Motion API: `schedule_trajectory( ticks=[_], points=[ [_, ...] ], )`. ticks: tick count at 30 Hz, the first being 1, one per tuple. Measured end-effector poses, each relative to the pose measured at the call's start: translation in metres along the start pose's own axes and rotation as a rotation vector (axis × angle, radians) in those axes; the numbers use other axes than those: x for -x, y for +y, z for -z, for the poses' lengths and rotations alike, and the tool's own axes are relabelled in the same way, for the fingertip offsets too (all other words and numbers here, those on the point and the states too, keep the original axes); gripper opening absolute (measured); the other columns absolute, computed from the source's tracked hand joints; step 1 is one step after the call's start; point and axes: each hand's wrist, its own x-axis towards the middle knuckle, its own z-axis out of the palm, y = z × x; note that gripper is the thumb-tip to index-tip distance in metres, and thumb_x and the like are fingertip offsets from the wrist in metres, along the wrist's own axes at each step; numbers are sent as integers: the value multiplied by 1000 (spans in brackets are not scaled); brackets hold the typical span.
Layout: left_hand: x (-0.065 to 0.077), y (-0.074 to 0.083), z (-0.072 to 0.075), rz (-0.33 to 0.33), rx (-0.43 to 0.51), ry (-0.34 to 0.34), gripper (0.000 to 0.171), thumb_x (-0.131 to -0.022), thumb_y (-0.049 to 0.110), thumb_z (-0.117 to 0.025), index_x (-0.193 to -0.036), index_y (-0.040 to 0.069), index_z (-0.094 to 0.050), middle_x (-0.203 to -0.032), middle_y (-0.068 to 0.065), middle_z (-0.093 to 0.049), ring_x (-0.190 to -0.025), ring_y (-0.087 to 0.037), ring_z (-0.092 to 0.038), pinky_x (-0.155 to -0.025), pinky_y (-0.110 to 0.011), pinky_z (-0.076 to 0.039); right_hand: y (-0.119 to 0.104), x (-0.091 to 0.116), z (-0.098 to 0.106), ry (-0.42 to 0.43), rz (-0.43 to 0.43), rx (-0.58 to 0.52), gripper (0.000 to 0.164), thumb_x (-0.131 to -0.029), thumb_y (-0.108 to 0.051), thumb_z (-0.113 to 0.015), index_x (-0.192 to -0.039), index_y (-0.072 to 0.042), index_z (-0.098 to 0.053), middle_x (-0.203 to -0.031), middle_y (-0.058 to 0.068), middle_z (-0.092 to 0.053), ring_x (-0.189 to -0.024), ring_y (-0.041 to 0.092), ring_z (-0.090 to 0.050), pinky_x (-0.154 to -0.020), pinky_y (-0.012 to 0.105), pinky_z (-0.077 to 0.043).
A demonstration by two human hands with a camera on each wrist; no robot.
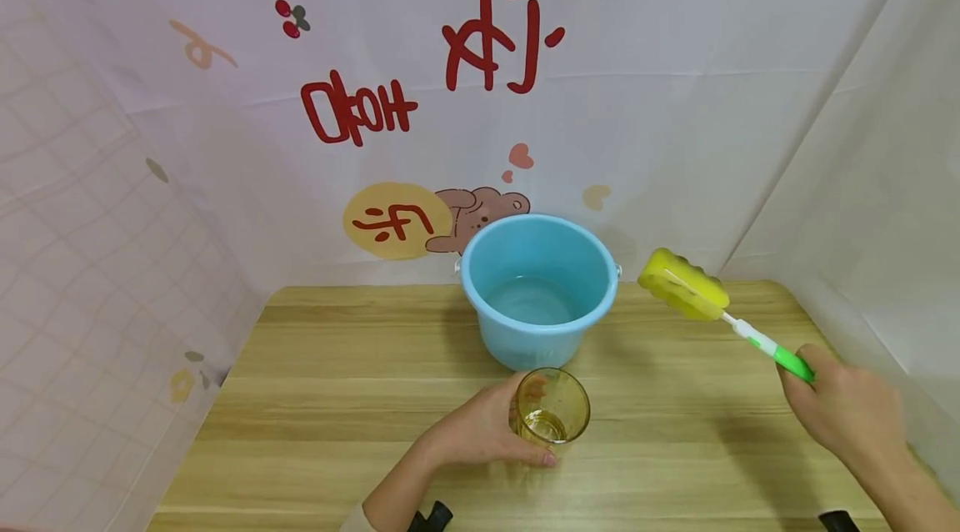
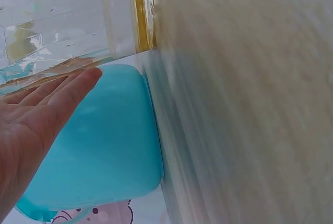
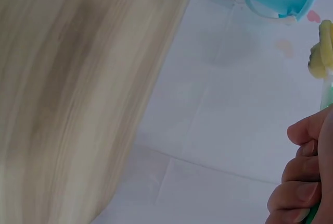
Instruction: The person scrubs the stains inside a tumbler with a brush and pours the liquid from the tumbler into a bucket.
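An amber drinking glass [image 1: 553,407] stands upright near the middle of the table, its base right at the tabletop in the left wrist view. My left hand [image 1: 491,424] holds it from the left, thumb on the near side and fingers round the far side. Long fingers [image 2: 67,91] lie along the glass wall in that wrist view. On the right, my right hand [image 1: 847,403] grips the green handle of a sponge brush [image 1: 686,286], raised above the table. Its yellow sponge head points up and left, toward the bucket. The right wrist view shows curled fingers [image 3: 302,169] round the handle.
Just behind the glass stands a light blue bucket [image 1: 536,344] with water inside. The wooden table [image 1: 337,399] backs onto a white printed cloth [image 1: 652,132], with more cloth at both sides. Black objects [image 1: 431,518] show at the near edge.
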Motion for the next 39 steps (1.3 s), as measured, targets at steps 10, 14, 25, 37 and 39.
schedule_trajectory(
  ticks=[10,14,25,37,39],
  points=[
    [0,0,1,-1,7,-5,91,-79,29,-95,-154,30,-43,-140,7,-60,-129,-12,-57,-110,-32,-46,-11,-9,10,67,55,2,35,-85,-9,-53,-66,-21,-27,-55,-12,-19,-50,6,-14,-43,23,-15],
    [-1,0,1,-5,19,-12,91,-80,29,-95,-154,32,-42,-140,8,-60,-129,-12,-57,-110,-32,-47,-16,-13,12,94,72,0,35,-83,-7,-51,-65,-23,-26,-55,-13,-18,-51,5,-13,-42,24,-15],
    [0,-1,1,-7,37,-20,89,-81,28,-94,-154,30,-43,-140,6,-60,-130,-16,-58,-109,-30,-47,-32,-20,19,124,110,12,30,-82,-10,-47,-65,-24,-27,-58,-13,-16,-50,10,-15,-41,30,-15],
    [0,-1,1,-17,19,-21,90,-80,30,-95,-154,29,-43,-141,3,-61,-130,-14,-57,-110,-30,-46,-47,-28,26,292,261,42,25,-87,-27,-31,-63,-25,-26,-58,-18,-11,-52,4,-8,-42,25,-8],
    [0,-1,2,-15,13,-19,90,-80,32,-94,-154,28,-43,-140,4,-61,-130,-13,-57,-110,-30,-46,-51,-30,27,299,271,38,26,-88,-27,-31,-62,-26,-26,-58,-19,-11,-52,4,-8,-42,24,-8]
  ],
)
